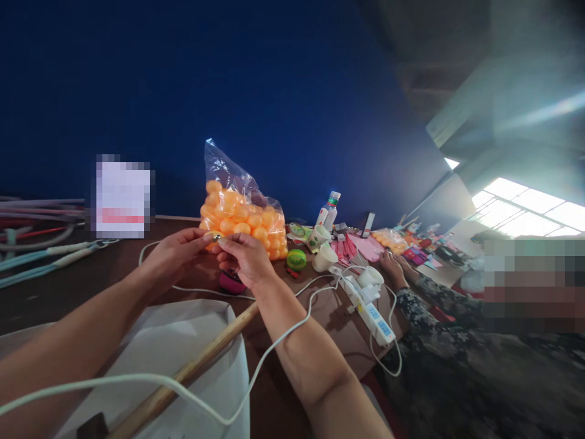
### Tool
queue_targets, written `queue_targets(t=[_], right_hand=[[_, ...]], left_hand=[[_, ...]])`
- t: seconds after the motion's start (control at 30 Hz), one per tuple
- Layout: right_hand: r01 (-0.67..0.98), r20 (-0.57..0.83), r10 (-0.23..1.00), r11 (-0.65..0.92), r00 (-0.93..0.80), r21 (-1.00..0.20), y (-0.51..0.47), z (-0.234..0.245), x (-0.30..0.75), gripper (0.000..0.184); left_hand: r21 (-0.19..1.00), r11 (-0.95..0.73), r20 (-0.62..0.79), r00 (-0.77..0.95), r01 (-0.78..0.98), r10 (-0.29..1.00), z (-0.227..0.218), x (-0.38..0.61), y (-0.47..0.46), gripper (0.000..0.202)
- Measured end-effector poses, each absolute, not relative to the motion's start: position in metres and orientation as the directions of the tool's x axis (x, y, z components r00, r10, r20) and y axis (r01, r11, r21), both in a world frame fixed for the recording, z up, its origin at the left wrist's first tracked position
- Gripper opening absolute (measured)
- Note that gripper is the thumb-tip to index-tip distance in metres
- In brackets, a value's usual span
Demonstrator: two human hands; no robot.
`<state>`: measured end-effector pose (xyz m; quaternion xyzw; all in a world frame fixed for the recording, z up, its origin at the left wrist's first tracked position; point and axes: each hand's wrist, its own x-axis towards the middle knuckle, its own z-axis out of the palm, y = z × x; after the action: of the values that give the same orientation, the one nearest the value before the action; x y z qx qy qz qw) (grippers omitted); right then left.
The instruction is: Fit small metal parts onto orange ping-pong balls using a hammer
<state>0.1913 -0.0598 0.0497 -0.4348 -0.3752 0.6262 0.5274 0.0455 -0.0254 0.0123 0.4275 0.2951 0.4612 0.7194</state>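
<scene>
My left hand [176, 253] and my right hand [249, 259] meet above the brown table, fingertips pinched. Between them is a small shiny metallic piece [216, 238], too small to name, with something orange just below it. Right behind the fingers stands a clear plastic bag [228, 167] full of orange balls [242, 228]. Under my right hand lies a dark pink object [232, 282], partly hidden. A green ball-shaped thing with stripes [296, 260] sits to the right of the bag.
A white cable [283, 335] crosses over my right forearm to a power strip [377, 323]. Nearby stand white cups [325, 258] and a bottle [328, 210]. A wooden handle [192, 372] crosses a white sack [201, 323]. Blue-handled cutters [59, 256] lie left. Another person's hands [393, 268] are at right.
</scene>
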Motion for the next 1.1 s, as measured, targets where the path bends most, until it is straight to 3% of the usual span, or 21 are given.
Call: queue_targets(t=[0.57, 0.8, 1.1], right_hand=[[-0.299, -0.139, 0.990, -0.144, -0.040, -0.943, -0.059, 0.048, 0.189, 0.012], [-0.184, -0.090, 0.996, -0.090, -0.008, -0.979, -0.058, 0.047, 0.194, 0.034], [-0.052, 0.030, 0.999, 0.028, -0.033, -0.998, -0.057, 0.044, 0.198, 0.038]], left_hand=[[0.916, 0.164, -0.024, 0.358, -0.366, 0.934, 0.008, 0.045, -0.022, 0.034], [0.906, 0.180, -0.035, 0.357, -0.383, 0.934, 0.013, 0.048, -0.026, 0.034], [0.886, 0.223, -0.096, 0.310, -0.407, 0.946, 0.022, 0.048, -0.030, 0.038]])
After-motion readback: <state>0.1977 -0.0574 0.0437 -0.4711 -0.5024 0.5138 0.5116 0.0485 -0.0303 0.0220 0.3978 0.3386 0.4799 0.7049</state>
